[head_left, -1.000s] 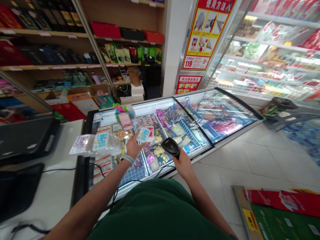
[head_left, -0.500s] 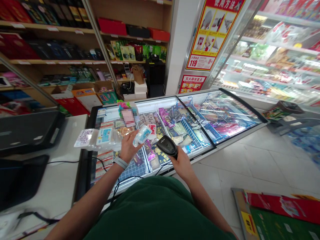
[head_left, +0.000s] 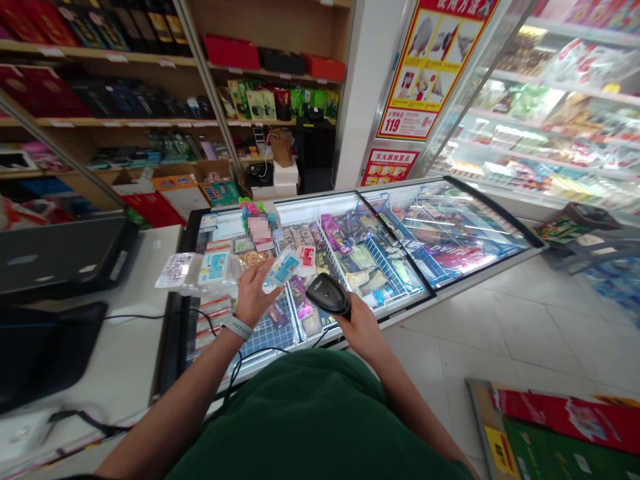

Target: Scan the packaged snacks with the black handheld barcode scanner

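My left hand (head_left: 254, 293), with a grey watch band at the wrist, holds a clear pack with a blue label (head_left: 283, 267) by its left end, over the freezer's glass top. My right hand (head_left: 361, 323) is wrapped round the handle of a black scanner (head_left: 327, 293), whose head points left toward that pack. A pack with a red label (head_left: 307, 256) lies just beyond the held one. Left of my left hand sit another blue-labelled pack (head_left: 216, 267) and a pack with purple contents (head_left: 179, 271), side by side.
The chest freezer (head_left: 435, 293) stretches off to the right. A black cable (head_left: 270, 349) crosses its near edge. At the left is a white counter (head_left: 127, 333) with a black device (head_left: 65, 257). Colourful small items (head_left: 251, 207) stand at the freezer's back, and boxes (head_left: 175, 193) stand beyond.
The scanner has moved slightly left and tilted a little. The held pack is a little further left, by the red-labelled one. The whole view has shifted slightly.
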`<state>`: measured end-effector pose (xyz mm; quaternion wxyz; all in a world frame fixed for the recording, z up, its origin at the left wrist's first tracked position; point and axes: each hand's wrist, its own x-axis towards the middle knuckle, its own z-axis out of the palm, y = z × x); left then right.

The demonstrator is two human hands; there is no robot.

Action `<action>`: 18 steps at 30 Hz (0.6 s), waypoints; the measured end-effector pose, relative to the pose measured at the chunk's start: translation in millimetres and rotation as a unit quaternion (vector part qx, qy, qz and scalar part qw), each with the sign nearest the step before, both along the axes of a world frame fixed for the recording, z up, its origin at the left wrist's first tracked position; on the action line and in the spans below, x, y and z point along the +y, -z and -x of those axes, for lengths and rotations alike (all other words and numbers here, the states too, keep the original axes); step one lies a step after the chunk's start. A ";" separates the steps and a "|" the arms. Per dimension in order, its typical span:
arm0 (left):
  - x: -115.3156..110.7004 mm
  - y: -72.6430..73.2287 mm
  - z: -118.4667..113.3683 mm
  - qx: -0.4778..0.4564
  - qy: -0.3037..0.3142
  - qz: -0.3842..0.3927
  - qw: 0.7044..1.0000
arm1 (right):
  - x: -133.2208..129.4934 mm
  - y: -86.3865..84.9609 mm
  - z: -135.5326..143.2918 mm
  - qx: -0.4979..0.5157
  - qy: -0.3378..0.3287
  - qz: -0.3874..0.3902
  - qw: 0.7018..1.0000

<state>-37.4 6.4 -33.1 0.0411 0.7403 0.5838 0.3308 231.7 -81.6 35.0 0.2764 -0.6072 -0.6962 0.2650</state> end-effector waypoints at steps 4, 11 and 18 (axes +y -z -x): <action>-0.1 2.3 2.0 0.008 0.006 -0.018 1.000 | 0.6 -0.6 -0.8 0.006 -0.001 0.001 1.000; -0.5 1.4 1.1 0.014 0.005 -0.022 1.000 | 1.5 1.0 -2.4 0.000 0.000 0.003 1.000; -0.2 0.8 0.4 0.013 0.005 -0.023 1.000 | 2.9 0.0 -2.3 -0.002 -0.002 0.003 1.000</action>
